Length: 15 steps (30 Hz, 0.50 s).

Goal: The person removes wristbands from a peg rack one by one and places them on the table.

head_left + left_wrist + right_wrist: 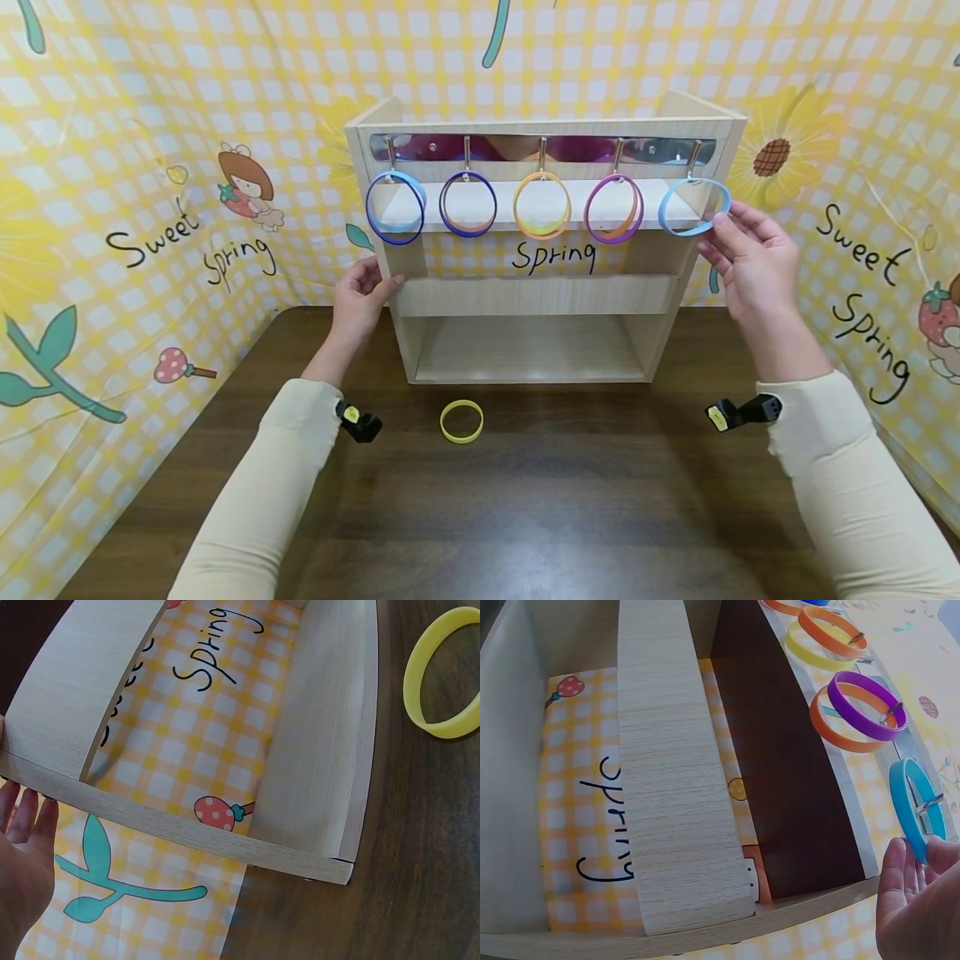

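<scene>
My right hand (761, 262) pinches the lower edge of a light blue wristband (663, 218), which loops over the rightmost hook of a wooden rack (540, 296). In the right wrist view the thumb and fingers meet on that blue band (905, 801). With my left hand (360, 300) I grip the rack's left side panel, thumb in front and fingers behind it. Hanging from the other hooks are a dark blue and light blue pair (369, 221), a dark blue and orange pair (442, 215), an orange and yellow pair (516, 208), and a purple and orange pair (587, 218).
A yellow wristband (443, 427) lies on the dark wooden table (525, 500) in front of the rack, nearer its left side. Yellow checked cloth (300, 83) surrounds the table at the back and both sides. Small black cameras sit at both wrists.
</scene>
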Each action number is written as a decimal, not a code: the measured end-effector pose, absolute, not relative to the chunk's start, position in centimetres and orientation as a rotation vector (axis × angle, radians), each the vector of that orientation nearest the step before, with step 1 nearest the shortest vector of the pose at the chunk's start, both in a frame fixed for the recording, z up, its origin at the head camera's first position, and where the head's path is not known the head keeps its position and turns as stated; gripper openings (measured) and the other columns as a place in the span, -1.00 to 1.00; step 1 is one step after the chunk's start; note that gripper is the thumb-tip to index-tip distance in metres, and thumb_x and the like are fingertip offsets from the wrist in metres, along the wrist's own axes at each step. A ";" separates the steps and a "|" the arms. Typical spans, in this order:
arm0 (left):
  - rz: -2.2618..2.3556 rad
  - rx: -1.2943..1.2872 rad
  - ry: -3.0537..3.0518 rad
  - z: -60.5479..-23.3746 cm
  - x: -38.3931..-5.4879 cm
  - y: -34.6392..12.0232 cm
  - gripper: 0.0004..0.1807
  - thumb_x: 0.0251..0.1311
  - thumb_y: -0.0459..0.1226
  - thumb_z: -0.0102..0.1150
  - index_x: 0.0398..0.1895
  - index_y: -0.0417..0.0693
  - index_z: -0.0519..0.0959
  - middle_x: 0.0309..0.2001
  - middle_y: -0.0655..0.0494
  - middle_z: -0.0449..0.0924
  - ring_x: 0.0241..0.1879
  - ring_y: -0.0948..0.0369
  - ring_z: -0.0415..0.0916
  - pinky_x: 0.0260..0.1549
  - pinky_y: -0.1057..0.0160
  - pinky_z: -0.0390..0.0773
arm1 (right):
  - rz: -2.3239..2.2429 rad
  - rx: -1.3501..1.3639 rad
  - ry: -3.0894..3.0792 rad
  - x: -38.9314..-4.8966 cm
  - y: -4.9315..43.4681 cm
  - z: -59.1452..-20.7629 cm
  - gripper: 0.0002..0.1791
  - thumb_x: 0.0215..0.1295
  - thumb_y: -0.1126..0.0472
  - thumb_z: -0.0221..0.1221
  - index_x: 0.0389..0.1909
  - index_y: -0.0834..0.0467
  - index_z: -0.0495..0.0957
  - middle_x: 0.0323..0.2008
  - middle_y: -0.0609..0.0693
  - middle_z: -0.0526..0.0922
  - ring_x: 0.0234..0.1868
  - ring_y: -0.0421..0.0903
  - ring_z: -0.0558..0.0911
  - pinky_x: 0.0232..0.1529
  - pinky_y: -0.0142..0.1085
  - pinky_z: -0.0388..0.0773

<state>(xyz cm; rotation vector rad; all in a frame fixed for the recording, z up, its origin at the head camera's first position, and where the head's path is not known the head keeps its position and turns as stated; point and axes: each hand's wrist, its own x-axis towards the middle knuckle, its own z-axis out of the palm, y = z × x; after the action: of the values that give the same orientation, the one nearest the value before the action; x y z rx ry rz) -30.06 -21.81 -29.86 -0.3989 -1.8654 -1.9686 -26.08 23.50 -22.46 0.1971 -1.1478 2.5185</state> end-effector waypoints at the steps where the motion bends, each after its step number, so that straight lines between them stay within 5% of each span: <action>1: -1.967 -0.400 -1.865 -29.9 -30.0 -21.8 -0.75 0.16 -0.48 0.25 -0.10 -0.09 0.59 -0.19 0.19 0.62 -0.15 0.27 0.55 -0.21 0.41 0.53 | 2.523 0.202 -1.135 -26.0 23.5 -22.4 -0.73 0.13 0.52 0.28 -0.12 0.34 0.57 -0.35 0.15 0.64 -0.43 -0.03 0.69 -0.38 -0.29 0.65; 15: -1.924 -0.409 -1.883 -30.0 -30.1 -21.8 -0.72 0.19 -0.48 0.24 -0.03 -0.15 0.57 -0.18 0.18 0.61 -0.14 0.25 0.54 -0.22 0.39 0.53 | 2.537 0.223 -1.073 -25.1 23.5 -21.4 -0.72 0.13 0.53 0.26 -0.11 0.36 0.56 -0.33 0.19 0.65 -0.41 0.00 0.69 -0.35 -0.26 0.65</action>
<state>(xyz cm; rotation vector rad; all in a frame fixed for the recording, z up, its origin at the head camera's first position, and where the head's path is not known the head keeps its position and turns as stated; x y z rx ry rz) -30.06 -21.76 -29.97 -0.4093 -1.8834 -1.9242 -25.10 23.52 -21.42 0.2232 -1.0727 2.5370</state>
